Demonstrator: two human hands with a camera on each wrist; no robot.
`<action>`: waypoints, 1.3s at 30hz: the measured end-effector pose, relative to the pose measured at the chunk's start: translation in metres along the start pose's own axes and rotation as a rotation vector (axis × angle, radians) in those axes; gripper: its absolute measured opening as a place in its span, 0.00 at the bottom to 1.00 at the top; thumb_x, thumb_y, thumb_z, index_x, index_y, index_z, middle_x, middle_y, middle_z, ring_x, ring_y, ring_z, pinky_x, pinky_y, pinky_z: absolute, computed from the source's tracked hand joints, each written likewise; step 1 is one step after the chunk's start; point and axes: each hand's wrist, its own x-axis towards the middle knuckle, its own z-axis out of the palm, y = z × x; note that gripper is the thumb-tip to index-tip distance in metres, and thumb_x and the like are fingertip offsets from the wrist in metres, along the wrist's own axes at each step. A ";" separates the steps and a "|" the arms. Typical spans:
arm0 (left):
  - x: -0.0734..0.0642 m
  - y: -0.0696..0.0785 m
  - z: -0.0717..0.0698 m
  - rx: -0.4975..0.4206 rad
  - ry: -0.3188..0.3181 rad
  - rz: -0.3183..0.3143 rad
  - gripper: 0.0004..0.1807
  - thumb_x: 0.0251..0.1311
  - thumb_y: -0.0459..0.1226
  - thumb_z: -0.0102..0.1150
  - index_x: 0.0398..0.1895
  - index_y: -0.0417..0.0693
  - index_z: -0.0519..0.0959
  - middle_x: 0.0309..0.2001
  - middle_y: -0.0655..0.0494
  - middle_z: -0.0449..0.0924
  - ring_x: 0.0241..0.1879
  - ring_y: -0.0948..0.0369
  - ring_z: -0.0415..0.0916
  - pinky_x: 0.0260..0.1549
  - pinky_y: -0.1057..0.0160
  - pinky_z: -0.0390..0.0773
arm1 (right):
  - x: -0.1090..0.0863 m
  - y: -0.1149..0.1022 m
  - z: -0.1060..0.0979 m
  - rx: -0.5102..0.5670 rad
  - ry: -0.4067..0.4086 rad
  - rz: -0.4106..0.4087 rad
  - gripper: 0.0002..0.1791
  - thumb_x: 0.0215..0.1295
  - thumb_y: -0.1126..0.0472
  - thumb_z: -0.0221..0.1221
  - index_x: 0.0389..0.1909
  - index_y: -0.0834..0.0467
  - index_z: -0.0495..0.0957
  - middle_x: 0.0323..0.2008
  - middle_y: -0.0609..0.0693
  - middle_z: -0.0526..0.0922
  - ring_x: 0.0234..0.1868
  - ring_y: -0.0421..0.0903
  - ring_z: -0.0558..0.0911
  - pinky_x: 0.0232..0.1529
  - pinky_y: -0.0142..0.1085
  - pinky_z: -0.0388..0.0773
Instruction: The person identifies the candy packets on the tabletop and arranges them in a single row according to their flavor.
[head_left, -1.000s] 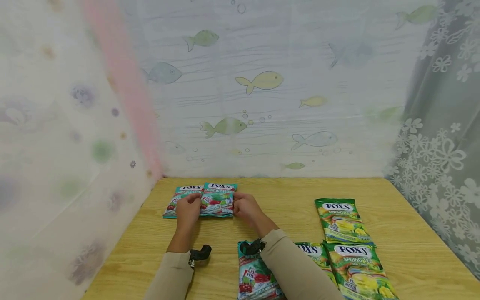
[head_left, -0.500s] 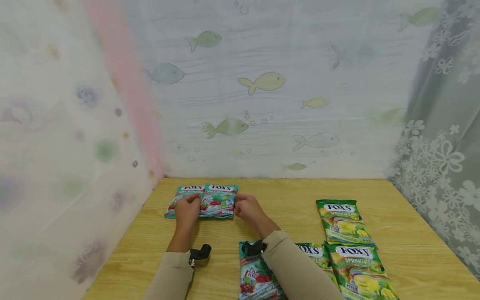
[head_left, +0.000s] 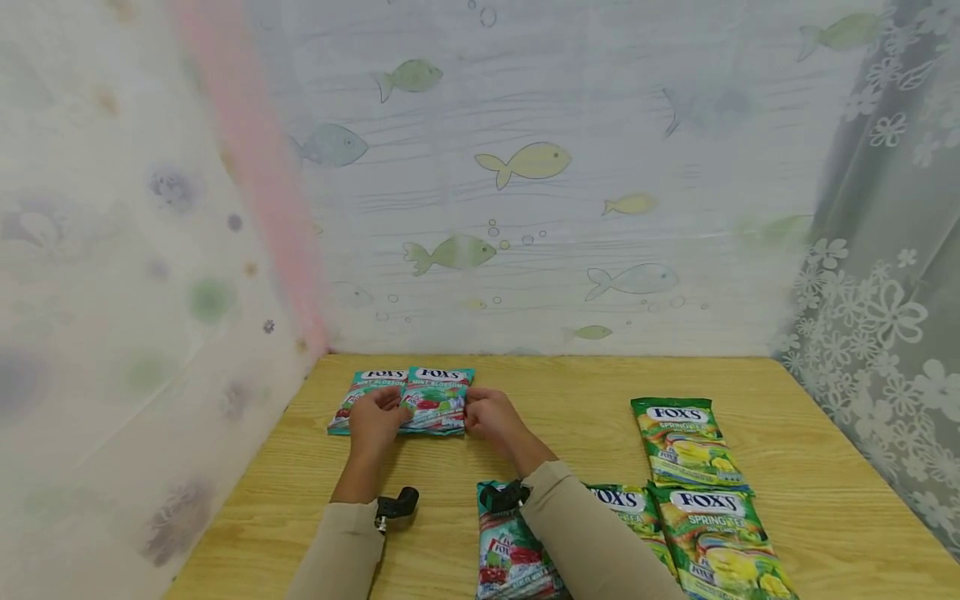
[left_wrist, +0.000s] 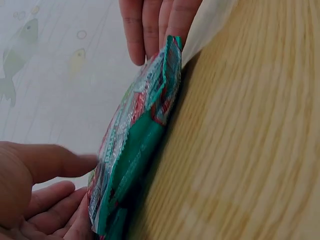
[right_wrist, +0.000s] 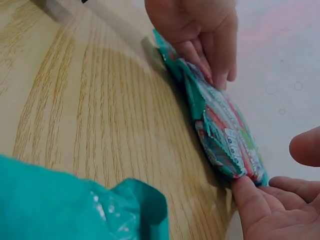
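Observation:
Two teal Fox's Mint Blossom candy bags lie side by side at the table's back left in the head view. The right-hand candy bag (head_left: 435,402) slightly overlaps the left-hand candy bag (head_left: 358,406). My left hand (head_left: 373,419) rests over the place where they meet, its thumb reaching onto the right-hand bag. In the left wrist view this thumb (left_wrist: 65,162) is stretched out and apart from the fingers. My right hand (head_left: 495,421) touches the right-hand bag's right edge; the right wrist view shows its fingers (right_wrist: 252,202) extended against the bag, the thumb apart.
Another teal candy bag (head_left: 502,542) lies near the front, partly under my right forearm. Green Spring Tea candy bags stand out on the right: one at the back (head_left: 684,446), one in front (head_left: 723,542), and one partly hidden (head_left: 637,521). The wooden table (head_left: 555,392) meets a fish-patterned curtain.
My left thumb has spread away from the fingers onto the right-hand teal bag. My right hand stays at that bag's edge, and the bags have hardly shifted.

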 end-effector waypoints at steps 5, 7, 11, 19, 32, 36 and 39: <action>0.000 -0.003 -0.004 0.004 -0.084 -0.001 0.33 0.61 0.32 0.71 0.70 0.39 0.73 0.68 0.40 0.75 0.69 0.44 0.72 0.66 0.45 0.76 | -0.002 0.004 0.000 -0.138 -0.058 -0.042 0.41 0.65 0.77 0.54 0.80 0.67 0.54 0.78 0.65 0.62 0.75 0.56 0.69 0.46 0.35 0.80; 0.001 -0.005 -0.004 0.010 -0.103 0.010 0.34 0.61 0.32 0.71 0.71 0.39 0.73 0.69 0.39 0.74 0.69 0.44 0.71 0.67 0.46 0.75 | -0.003 0.007 0.001 -0.242 -0.067 -0.079 0.42 0.67 0.76 0.58 0.80 0.67 0.54 0.77 0.65 0.64 0.76 0.59 0.69 0.56 0.40 0.84; 0.003 -0.009 -0.005 0.019 -0.142 0.025 0.35 0.61 0.32 0.72 0.72 0.40 0.72 0.70 0.39 0.73 0.71 0.43 0.70 0.68 0.46 0.75 | -0.004 0.009 0.003 -0.383 -0.020 -0.115 0.41 0.67 0.74 0.63 0.79 0.68 0.57 0.73 0.66 0.69 0.73 0.60 0.72 0.62 0.47 0.82; 0.003 -0.011 -0.005 0.033 -0.165 0.024 0.37 0.61 0.32 0.72 0.74 0.42 0.71 0.73 0.39 0.70 0.73 0.42 0.67 0.67 0.46 0.76 | -0.004 0.009 0.004 -0.451 0.021 -0.095 0.42 0.66 0.73 0.65 0.78 0.66 0.59 0.73 0.64 0.71 0.73 0.58 0.72 0.63 0.47 0.81; -0.001 -0.009 -0.004 0.058 -0.149 0.007 0.37 0.62 0.32 0.71 0.75 0.44 0.70 0.74 0.39 0.69 0.74 0.41 0.65 0.65 0.46 0.77 | -0.006 0.011 0.006 -0.479 0.014 -0.084 0.44 0.65 0.72 0.66 0.80 0.64 0.58 0.75 0.62 0.68 0.76 0.57 0.69 0.65 0.48 0.79; 0.001 -0.010 -0.003 0.058 -0.153 0.011 0.37 0.62 0.33 0.71 0.75 0.44 0.70 0.74 0.40 0.69 0.74 0.41 0.65 0.64 0.46 0.78 | -0.005 0.012 0.004 -0.478 0.015 -0.085 0.44 0.65 0.72 0.67 0.80 0.64 0.58 0.75 0.62 0.68 0.76 0.57 0.69 0.65 0.48 0.79; 0.001 -0.011 -0.004 0.061 -0.152 0.011 0.37 0.62 0.32 0.71 0.75 0.44 0.70 0.73 0.40 0.70 0.74 0.41 0.66 0.64 0.46 0.78 | -0.005 0.011 0.005 -0.480 0.007 -0.077 0.45 0.64 0.72 0.67 0.80 0.64 0.57 0.75 0.62 0.67 0.76 0.57 0.68 0.65 0.47 0.79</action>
